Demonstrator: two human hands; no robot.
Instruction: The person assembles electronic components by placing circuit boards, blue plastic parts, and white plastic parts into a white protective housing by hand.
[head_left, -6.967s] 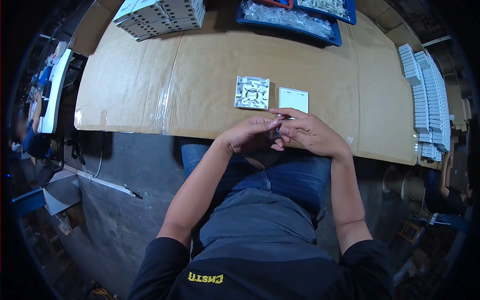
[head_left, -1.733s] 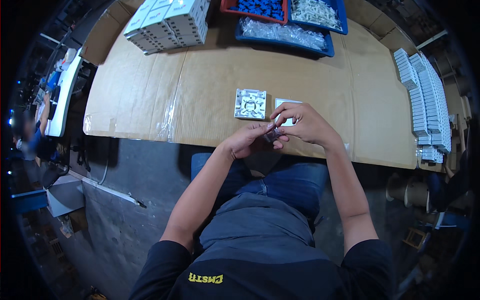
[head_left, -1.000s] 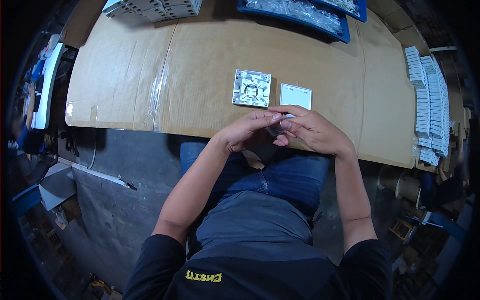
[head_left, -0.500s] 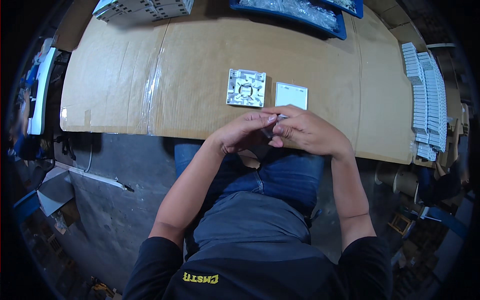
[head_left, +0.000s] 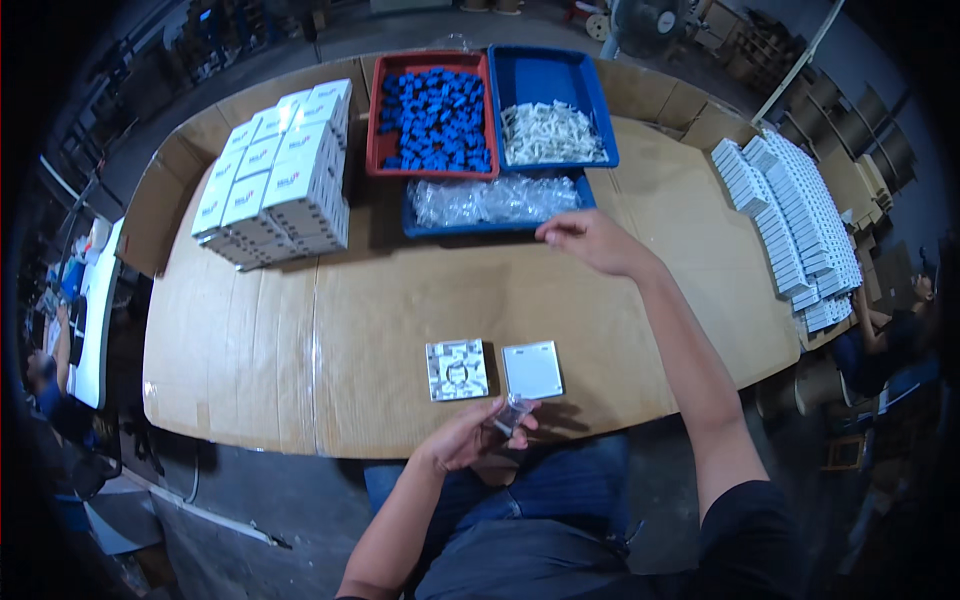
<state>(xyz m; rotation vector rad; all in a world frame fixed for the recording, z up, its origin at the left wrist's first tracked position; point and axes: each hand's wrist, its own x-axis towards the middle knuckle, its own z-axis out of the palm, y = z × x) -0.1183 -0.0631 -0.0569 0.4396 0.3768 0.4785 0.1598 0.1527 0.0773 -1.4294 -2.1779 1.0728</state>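
My left hand (head_left: 468,436) is closed on a small clear plastic bag (head_left: 512,412) at the table's near edge. What the bag contains is too small to make out. My right hand (head_left: 592,243) is stretched out over the table, by the near right corner of the blue tray of clear plastic bags (head_left: 490,232); its fingers are loosely bent and nothing shows in them. Just beyond my left hand lies a square white box base (head_left: 456,370) with moulded inner parts and a round middle. A flat white square cover (head_left: 533,369) lies to its right.
Behind the bags are a red tray (head_left: 372,130) of blue parts and a blue tray (head_left: 545,75) of small white parts. White boxes (head_left: 280,180) are stacked at the left, and white pieces (head_left: 800,220) stand in rows at the right. Other people work at both sides.
My hands were together near the table edge; the right has moved away and forward toward the trays, while the left keeps the bag. The view has tilted up, showing the trays.
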